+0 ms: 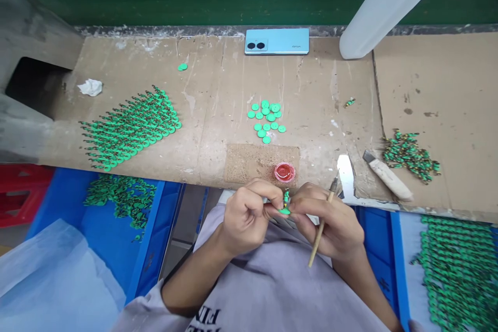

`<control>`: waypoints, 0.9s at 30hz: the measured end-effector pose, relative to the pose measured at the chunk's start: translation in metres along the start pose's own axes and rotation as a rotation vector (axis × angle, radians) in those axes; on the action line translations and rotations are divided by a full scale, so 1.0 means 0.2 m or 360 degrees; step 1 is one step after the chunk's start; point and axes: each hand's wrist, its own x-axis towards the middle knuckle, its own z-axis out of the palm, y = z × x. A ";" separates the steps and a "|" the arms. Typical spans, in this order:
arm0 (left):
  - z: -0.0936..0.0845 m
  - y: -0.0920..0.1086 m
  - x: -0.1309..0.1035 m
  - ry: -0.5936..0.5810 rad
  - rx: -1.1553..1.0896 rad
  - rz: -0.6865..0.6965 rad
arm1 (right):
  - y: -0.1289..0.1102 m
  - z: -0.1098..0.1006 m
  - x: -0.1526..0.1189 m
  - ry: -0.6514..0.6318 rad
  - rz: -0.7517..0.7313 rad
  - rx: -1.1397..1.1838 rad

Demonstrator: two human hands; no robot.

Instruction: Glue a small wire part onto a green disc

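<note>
A cardboard-covered workbench [218, 114] was spread across the view, with blue bins [116, 238] set below its near edge. A white plastic bottle [389, 5] was leaned in at the far right, and a light blue phone [277, 41] was laid flat at the back edge. Finished green pieces were ranged in neat rows [132, 127] at the left; a loose heap [408, 154] was left at the right, beside a wrapped-handle knife [387, 175]. Loose green discs [266, 119] were scattered at the centre, just beyond a small red pot [285, 172]. A small green piece [286, 204] was pinched between the fingertips of the left hand [247, 218] and the right hand [330, 225]; a thin wooden brush [322, 225] was also gripped in the right.
</note>
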 end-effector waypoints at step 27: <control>-0.12 0.03 -0.01 0.0345 0.0141 -0.0152 | 0.04 0.01 0.03 0.0269 0.0339 0.0194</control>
